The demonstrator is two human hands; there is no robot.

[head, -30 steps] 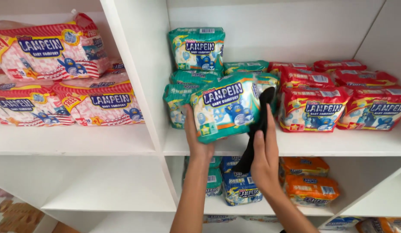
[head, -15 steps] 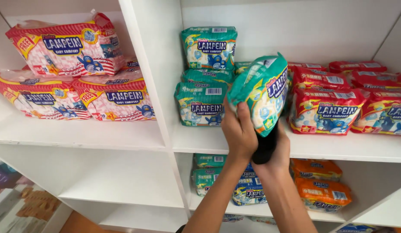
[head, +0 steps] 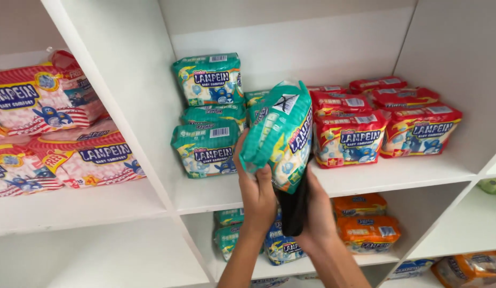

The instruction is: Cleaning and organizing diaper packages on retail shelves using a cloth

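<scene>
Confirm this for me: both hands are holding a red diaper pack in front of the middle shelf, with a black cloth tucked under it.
Not quite. The head view shows the diaper pack in the hands is green, not red; the red packs sit on the shelf to its right. The rest holds: the left hand and right hand hold it, with the black cloth under it.

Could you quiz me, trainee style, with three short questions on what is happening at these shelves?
1. True or false: the left hand grips a green pack.
2. What does the right hand hold? A) black cloth B) an orange pack C) nothing
3. What colour are the packs to the right of the held one, on the same white shelf?

Key: 1 true; 2 A, the black cloth; 3 red.
</scene>
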